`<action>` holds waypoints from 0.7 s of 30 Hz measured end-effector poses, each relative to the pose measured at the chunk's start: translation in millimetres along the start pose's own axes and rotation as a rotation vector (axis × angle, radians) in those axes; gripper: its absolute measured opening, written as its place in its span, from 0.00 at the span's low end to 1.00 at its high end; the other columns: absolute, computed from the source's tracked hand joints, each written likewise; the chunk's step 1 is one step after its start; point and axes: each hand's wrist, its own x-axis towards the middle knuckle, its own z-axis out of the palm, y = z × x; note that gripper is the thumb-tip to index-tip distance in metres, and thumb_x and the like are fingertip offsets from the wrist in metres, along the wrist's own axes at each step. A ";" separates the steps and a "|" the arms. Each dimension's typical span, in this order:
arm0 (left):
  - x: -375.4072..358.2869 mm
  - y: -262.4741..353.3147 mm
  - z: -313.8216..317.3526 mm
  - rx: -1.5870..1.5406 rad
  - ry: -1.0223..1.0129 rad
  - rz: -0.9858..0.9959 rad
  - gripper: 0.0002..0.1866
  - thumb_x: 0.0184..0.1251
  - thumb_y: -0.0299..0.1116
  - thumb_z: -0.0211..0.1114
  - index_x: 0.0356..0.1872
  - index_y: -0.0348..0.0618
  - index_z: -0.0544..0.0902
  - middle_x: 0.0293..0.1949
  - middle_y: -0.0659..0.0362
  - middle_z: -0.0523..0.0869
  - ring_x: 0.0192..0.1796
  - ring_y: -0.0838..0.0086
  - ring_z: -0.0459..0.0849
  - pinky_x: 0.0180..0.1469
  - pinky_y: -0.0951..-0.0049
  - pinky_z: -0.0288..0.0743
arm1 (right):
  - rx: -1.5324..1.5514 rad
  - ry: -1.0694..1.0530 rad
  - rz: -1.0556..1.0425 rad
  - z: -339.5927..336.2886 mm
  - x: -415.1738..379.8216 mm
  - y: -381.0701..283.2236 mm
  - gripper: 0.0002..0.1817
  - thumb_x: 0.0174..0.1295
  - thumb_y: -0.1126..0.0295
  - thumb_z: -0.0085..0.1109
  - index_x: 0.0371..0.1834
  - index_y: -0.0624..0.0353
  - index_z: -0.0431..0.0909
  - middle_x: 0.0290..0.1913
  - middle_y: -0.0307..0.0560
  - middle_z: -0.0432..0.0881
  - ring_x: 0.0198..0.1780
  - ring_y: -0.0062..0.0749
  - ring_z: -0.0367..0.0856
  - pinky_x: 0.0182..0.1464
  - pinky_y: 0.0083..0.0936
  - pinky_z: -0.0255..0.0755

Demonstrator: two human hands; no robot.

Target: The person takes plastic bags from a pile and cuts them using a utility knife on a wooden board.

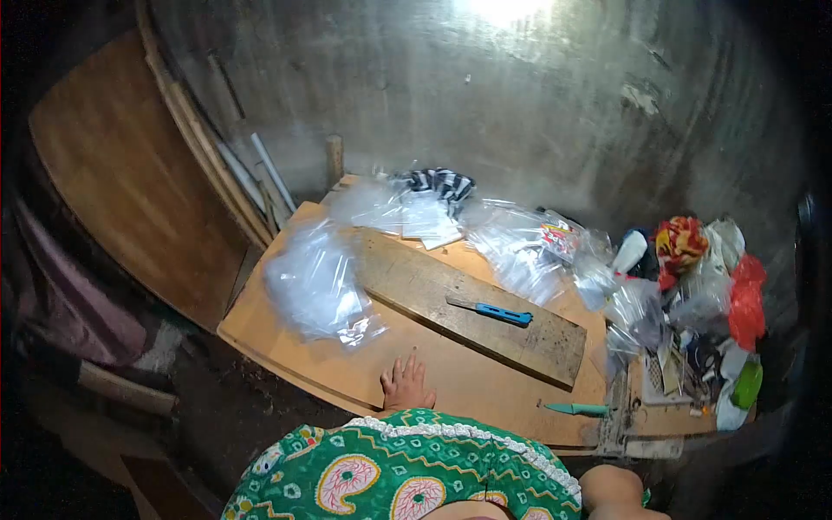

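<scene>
My left hand (407,386) lies flat on the near edge of the wooden table (485,400), its fingers spread and holding nothing. Beyond it is a pile of clear plastic bags (316,282). A thick wooden board (416,286) lies slantwise across the table, with a blue utility knife (503,314) on top, its blade pointing left. Near the front edge, a knife with a light green handle (585,409) rests on the table. At the lower right a bare part of my right arm (611,492) shows beside the green patterned garment (407,468); my right hand is out of sight.
More clear bags (520,256) lie behind the board, near a black-and-white cloth (442,184). Plastic bags, including a red bag (746,303), and small odds and ends crowd the right end. A grey wall (485,104) stands behind; a wooden panel (130,173) leans at left.
</scene>
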 end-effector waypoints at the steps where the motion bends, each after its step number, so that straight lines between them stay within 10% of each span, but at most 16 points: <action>1: -0.5 -3.0 2.8 0.005 0.007 0.024 0.37 0.51 0.50 0.58 0.63 0.46 0.64 0.68 0.53 0.56 0.69 0.55 0.49 0.63 0.45 0.42 | -0.014 -0.006 -0.035 -1.1 -1.0 1.2 0.15 0.65 0.69 0.40 0.32 0.64 0.78 0.30 0.44 0.77 0.30 0.35 0.76 0.33 0.26 0.71; 21: -4.6 5.0 -10.7 -0.025 0.014 0.033 0.36 0.49 0.50 0.61 0.62 0.49 0.67 0.68 0.57 0.57 0.70 0.59 0.49 0.65 0.44 0.42 | -0.530 -0.175 -0.746 23.3 -70.2 86.0 0.11 0.64 0.72 0.47 0.45 0.61 0.77 0.48 0.42 0.76 0.47 0.29 0.75 0.51 0.26 0.71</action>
